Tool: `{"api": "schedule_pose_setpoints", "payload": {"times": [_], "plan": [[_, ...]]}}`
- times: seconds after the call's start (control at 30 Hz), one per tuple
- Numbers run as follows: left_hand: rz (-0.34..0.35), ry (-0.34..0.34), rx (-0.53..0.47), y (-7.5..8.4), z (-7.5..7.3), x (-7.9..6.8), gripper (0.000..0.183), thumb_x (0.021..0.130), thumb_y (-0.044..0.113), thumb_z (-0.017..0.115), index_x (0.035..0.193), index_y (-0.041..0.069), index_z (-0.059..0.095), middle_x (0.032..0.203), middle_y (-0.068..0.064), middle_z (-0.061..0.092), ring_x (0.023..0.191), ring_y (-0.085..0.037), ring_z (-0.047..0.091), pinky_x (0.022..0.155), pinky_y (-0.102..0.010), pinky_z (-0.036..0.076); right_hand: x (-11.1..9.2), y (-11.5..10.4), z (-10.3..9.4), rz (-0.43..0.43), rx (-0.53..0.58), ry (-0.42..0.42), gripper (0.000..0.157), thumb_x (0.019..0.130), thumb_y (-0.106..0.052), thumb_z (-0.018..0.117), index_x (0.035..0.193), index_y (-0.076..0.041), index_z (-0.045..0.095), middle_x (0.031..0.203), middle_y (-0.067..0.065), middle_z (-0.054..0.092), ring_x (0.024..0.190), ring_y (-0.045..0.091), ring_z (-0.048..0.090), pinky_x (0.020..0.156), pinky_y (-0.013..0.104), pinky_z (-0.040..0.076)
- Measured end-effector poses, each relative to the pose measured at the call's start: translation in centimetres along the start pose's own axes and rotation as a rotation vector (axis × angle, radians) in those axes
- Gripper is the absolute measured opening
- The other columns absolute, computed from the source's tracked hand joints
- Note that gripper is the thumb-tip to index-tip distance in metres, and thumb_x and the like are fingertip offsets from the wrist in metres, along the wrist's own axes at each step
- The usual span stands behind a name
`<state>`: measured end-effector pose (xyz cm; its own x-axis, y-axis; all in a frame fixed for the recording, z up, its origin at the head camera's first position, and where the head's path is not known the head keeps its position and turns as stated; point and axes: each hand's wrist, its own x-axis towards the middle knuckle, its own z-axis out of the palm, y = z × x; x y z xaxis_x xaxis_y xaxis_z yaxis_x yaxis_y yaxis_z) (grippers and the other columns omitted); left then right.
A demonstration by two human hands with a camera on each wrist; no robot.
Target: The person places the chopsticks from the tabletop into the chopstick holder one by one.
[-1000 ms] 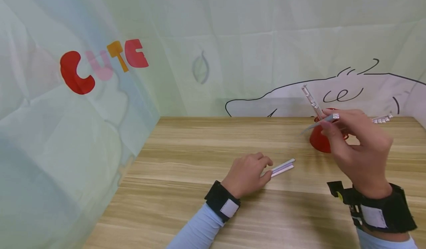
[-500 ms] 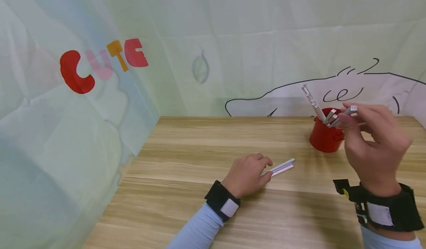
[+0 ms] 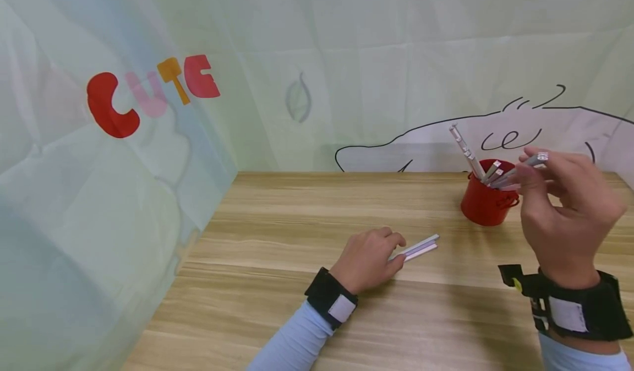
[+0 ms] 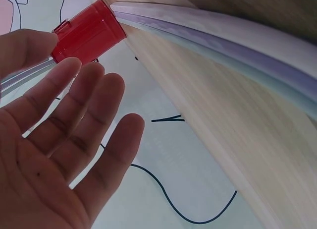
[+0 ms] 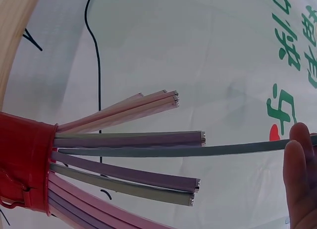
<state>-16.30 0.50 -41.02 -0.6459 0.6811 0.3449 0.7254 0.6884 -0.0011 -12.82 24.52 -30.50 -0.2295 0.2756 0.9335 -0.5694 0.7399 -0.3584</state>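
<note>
My right hand [image 3: 569, 217] pinches a slim grey-blue stick [image 5: 223, 149] with a sparkly end, between thumb and fingers. Its lower end reaches into the mouth of a small red bucket [image 3: 482, 206], and the stick slants up to the right. Other sticks in pink, purple and olive [image 5: 143, 174] lean out of the bucket. On the table, my left hand [image 3: 367, 261] lies with relaxed fingers beside several pale sticks [image 3: 421, 248]; in the left wrist view its fingers are spread and hold nothing. Part of those table sticks is hidden behind the left hand.
The wood-grain table [image 3: 277, 211] meets a printed cloth backdrop [image 3: 317, 74] at its back edge. Another cloth wall [image 3: 99, 206] with coloured letters stands along the left. The bucket has a handle loop [image 3: 507, 200] on its right side.
My right hand has moved right, bringing the grey-blue stick from in front of the bucket to a slant with its lower end in the bucket's mouth. The left hand has stayed put.
</note>
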Motion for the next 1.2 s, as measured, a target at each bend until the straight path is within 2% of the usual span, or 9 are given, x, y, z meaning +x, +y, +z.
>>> {"api": "schedule_pose_setpoints", "payload": {"times": [0.13,0.23,0.43,0.5,0.6,0.7,0.87,1.03,1.2], "plan": [[0.001,-0.004,0.001,0.0,-0.1,0.0,0.022,0.087,0.035,0.059,0.102,0.020,0.065,0.084,0.009,0.057,0.061,-0.002,0.042,0.045,-0.019,0.037,-0.1,0.2,0.0,0.005,-0.001,-0.024,0.017,0.082,-0.002,0.066,0.098,-0.001,0.070,0.093,0.017,0.068,0.081,0.027,0.063,0.072,0.008,0.042],[-0.001,-0.009,0.003,0.0,-0.1,0.0,0.022,0.087,0.035,0.059,0.102,0.020,0.065,0.083,0.009,0.057,0.061,-0.002,0.042,0.045,-0.019,0.037,-0.2,0.6,-0.1,0.027,-0.027,-0.081,0.019,0.083,-0.005,0.066,0.102,-0.003,0.069,0.097,0.015,0.068,0.083,0.024,0.063,0.073,0.007,0.041],[-0.005,-0.035,0.008,0.0,0.1,-0.1,0.022,0.087,0.035,0.059,0.102,0.020,0.065,0.078,0.008,0.054,0.055,-0.003,0.040,0.041,-0.018,0.032,-0.5,1.2,-0.5,0.215,-0.167,-0.271,0.033,0.087,-0.025,0.063,0.119,-0.022,0.063,0.108,0.007,0.066,0.080,-0.009,0.053,0.067,0.001,0.035],[-0.007,-0.045,0.003,0.0,0.1,-0.1,0.022,0.087,0.035,0.059,0.102,0.019,0.065,0.078,0.008,0.055,0.054,-0.003,0.039,0.041,-0.018,0.032,-0.5,1.2,-0.6,0.286,-0.209,-0.296,0.038,0.086,-0.031,0.062,0.124,-0.029,0.059,0.112,0.003,0.065,0.076,-0.016,0.048,0.067,0.001,0.035],[-0.010,-0.051,-0.005,0.1,0.1,-0.1,0.022,0.087,0.034,0.059,0.102,0.019,0.065,0.078,0.008,0.055,0.054,-0.003,0.040,0.041,-0.018,0.032,-0.5,1.1,-0.8,0.332,-0.231,-0.267,0.042,0.085,-0.034,0.064,0.126,-0.034,0.055,0.116,-0.001,0.063,0.076,-0.017,0.048,0.068,0.003,0.037],[-0.008,-0.055,-0.010,0.1,0.1,-0.2,0.023,0.087,0.033,0.060,0.102,0.018,0.065,0.079,0.008,0.056,0.055,-0.003,0.040,0.042,-0.019,0.034,-0.4,1.0,-0.8,0.333,-0.224,-0.240,0.037,0.086,-0.034,0.063,0.123,-0.033,0.058,0.115,-0.003,0.063,0.077,-0.018,0.047,0.068,0.004,0.038],[-0.007,-0.074,-0.017,0.0,0.3,-0.3,0.023,0.087,0.034,0.059,0.103,0.018,0.065,0.081,0.008,0.056,0.056,-0.003,0.041,0.042,-0.019,0.034,-0.6,0.9,-0.7,0.322,-0.224,-0.266,0.032,0.088,-0.034,0.060,0.119,-0.024,0.064,0.114,-0.002,0.064,0.079,-0.016,0.046,0.068,0.004,0.037],[-0.010,-0.094,-0.011,-0.1,0.4,-0.4,0.023,0.086,0.034,0.061,0.103,0.018,0.066,0.082,0.007,0.058,0.058,-0.003,0.042,0.043,-0.020,0.036,-0.6,0.9,-0.7,0.297,-0.208,-0.278,0.032,0.088,-0.034,0.060,0.117,-0.021,0.065,0.111,0.001,0.065,0.080,-0.016,0.046,0.068,0.003,0.036],[-0.028,-0.163,-0.004,-0.1,0.4,-0.4,0.021,0.084,0.031,0.064,0.099,0.017,0.067,0.079,0.007,0.058,0.059,-0.004,0.044,0.045,-0.021,0.038,-0.6,0.8,-0.7,0.272,-0.176,-0.303,0.031,0.087,-0.031,0.061,0.115,-0.019,0.066,0.108,0.002,0.066,0.079,-0.015,0.047,0.067,0.002,0.035]]}}
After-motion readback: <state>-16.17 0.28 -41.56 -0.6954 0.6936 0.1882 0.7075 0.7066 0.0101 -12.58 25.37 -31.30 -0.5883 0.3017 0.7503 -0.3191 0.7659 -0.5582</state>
